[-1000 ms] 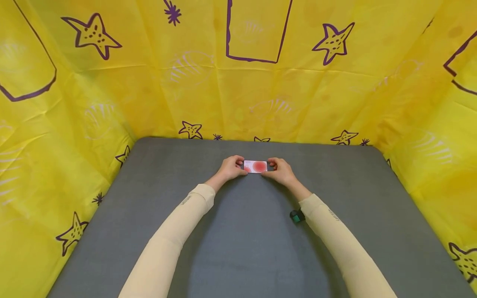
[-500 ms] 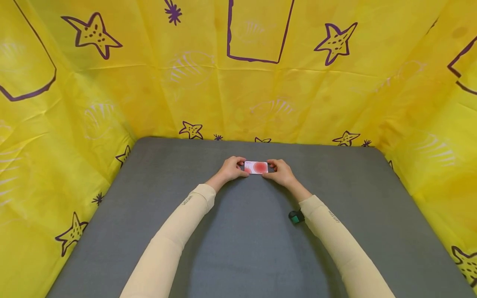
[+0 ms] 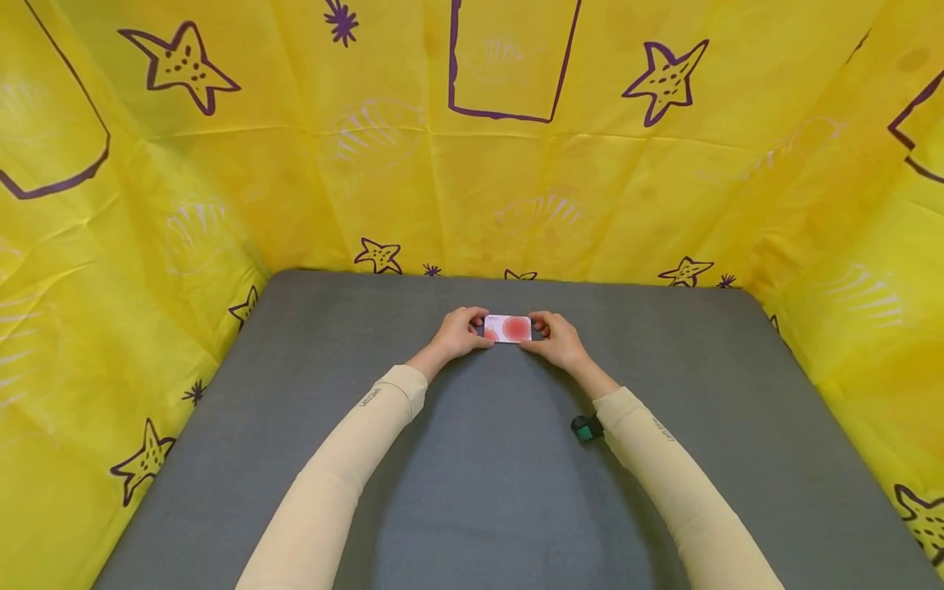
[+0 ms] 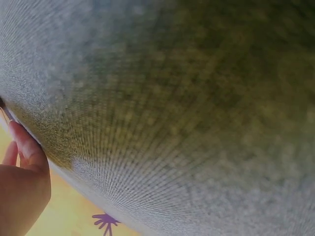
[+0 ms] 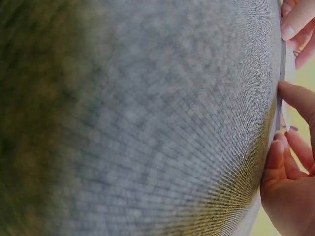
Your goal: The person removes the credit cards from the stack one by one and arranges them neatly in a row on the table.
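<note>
Near the far side of the grey table, a small flat white rectangle [image 3: 507, 329] with red circles printed on its top is held between both hands. My left hand [image 3: 457, 332] pinches its left end, thumb along the near edge and the other fingers bent at the far corner. At the opposite end, my right hand [image 3: 558, 340] grips it the same way. The right wrist view catches the rectangle edge-on as a thin strip [image 5: 283, 64], with the left hand's fingers [image 5: 295, 22] beyond. Only part of the left hand [image 4: 24, 177] enters the left wrist view, at its left edge.
The grey table [image 3: 487, 492] spreads around the hands. A small black and green object [image 3: 586, 428] lies by the right sleeve. Yellow cloth [image 3: 472, 188] with purple drawings hangs behind the table and along both sides.
The far edge of the white rectangle has risen slightly in the head view, showing a little more of its face. Both hands keep their hold and have barely moved.
</note>
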Motion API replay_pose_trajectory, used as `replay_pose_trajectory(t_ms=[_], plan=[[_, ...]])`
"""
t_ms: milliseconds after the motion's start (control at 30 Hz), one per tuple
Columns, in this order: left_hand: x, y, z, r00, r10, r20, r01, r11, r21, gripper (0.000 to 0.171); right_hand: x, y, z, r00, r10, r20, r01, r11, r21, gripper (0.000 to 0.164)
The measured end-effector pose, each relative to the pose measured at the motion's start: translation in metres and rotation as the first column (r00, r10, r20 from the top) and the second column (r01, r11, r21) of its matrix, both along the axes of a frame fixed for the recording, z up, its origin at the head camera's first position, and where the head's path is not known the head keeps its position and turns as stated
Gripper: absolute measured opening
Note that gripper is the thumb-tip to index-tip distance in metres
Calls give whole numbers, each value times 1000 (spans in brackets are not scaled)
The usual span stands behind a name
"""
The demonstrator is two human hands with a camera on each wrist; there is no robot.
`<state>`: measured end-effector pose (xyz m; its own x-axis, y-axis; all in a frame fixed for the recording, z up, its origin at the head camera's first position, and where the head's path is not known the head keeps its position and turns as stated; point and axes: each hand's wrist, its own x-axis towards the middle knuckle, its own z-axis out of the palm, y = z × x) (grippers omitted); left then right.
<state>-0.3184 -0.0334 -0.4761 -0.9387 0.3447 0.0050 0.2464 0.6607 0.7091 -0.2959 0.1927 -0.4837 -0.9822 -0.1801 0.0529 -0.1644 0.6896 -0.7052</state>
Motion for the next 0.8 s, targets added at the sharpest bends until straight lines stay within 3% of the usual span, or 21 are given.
replay_pose_trajectory(t_ms=[467,800], plan=[[3,2,0,999,18,-31,-15,998,69,56,1,-2,-1,999,-5,-47,0,995,-101,57],[8,1,-2,999,4,-33,-1,995,100,55,5,-5,-1,1000,11,-28,-15,992,-126,58]])
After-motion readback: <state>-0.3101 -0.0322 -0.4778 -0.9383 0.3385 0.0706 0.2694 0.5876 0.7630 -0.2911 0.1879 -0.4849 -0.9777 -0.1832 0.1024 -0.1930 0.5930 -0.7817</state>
